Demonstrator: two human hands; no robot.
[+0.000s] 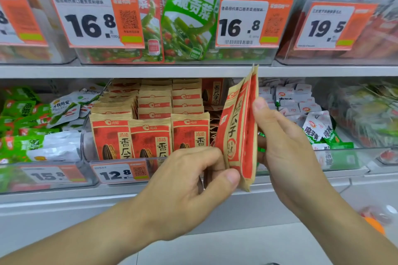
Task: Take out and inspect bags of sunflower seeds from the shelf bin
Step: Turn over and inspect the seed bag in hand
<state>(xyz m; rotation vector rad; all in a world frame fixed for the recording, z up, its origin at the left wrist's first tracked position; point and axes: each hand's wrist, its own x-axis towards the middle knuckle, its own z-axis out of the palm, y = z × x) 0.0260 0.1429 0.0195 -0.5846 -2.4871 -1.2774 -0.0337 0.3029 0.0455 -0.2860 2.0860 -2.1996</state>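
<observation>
The head view shows one clear plastic shelf bin (86, 142), packed with flat red-and-tan seed bags (150, 142) in three rows. In front of the bin's right end, two crinkled paper bags (241, 131) are pinched upright by the left hand (189, 185) and gripped by the right hand (280, 135).

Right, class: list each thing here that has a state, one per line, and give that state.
Held seed bags: out of the bin, upright, edge-on, sealed.
Left hand: pinches the bags' lower edge.
Right hand: grips the bags from the right.
Seed bin: open-topped, bags standing in rows.
Price tag 12.8: fixed on bin front.
</observation>
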